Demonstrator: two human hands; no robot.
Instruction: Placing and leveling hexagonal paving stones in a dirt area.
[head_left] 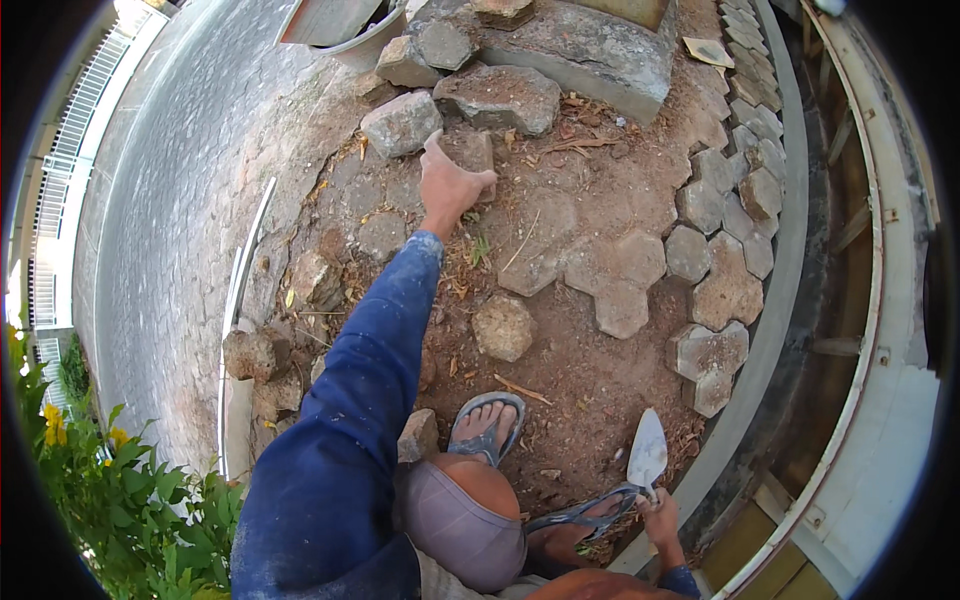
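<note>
On bare dirt, left hand (452, 185) grips paving block (468, 152).

Sunlit dirt ground (590, 380), paved road (170, 200), concrete curb (790, 250).

Head cam, fisheye, looks steeply down over bare dirt patch (560, 370) w/ pavers, fairly near.

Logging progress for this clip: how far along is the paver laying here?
Done: hexagonal pavers sit fitted along the right-hand curb. In hand: the left hand grips a loose stone block, and the right hand holds a trowel. Left: the middle is bare soil with scattered single pavers, and several blocks lie unplaced.
</note>
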